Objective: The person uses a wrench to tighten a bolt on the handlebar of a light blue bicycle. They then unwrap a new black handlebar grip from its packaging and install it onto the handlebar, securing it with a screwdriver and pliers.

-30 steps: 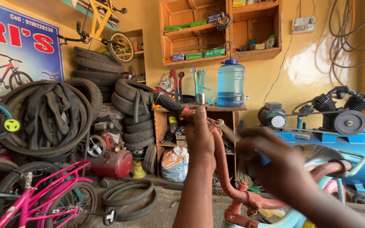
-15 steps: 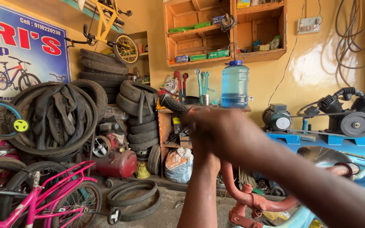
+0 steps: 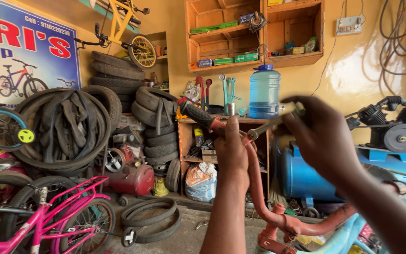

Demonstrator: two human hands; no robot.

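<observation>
Blue cylindrical air-compressor tank (image 3: 301, 176), metal, lies along the right side by the wall; black motor and pump block (image 3: 391, 127) sits on top of it.

Stacks of worn black rubber tyres (image 3: 158, 129) stand centre-left, with a big hoop of black inner tubes and tyres (image 3: 62, 127) leaning beside them.

Pink child's bicycle (image 3: 52, 216) occupies the lower left corner.

Small red engine unit (image 3: 130, 174) rests on the floor at the foot of the tyre stack.

Open wooden shelf unit (image 3: 186, 146) stands behind the hands. A translucent blue plastic water jug (image 3: 264, 91) stands on its top, near several upright hand tools.

Red-painted curved metal handlebar (image 3: 254, 188) rises from the lower right, up through the middle of the view, and ends in a black rubber grip (image 3: 197, 114) pointing up-left. It belongs to a light blue bicycle frame (image 3: 339, 235) at the bottom edge.

Left hand (image 3: 232, 155): fingers clenched round the red bar just below the black grip, thumb upright along it.

Right hand (image 3: 320, 136): raised right of the bar, fingers pinched on the end of a slim silver metal spanner (image 3: 271, 124). The spanner slants down-left; its far end sits at the bar, right beside the left thumb. Cannot tell whether it seats on a fastener there.
</observation>
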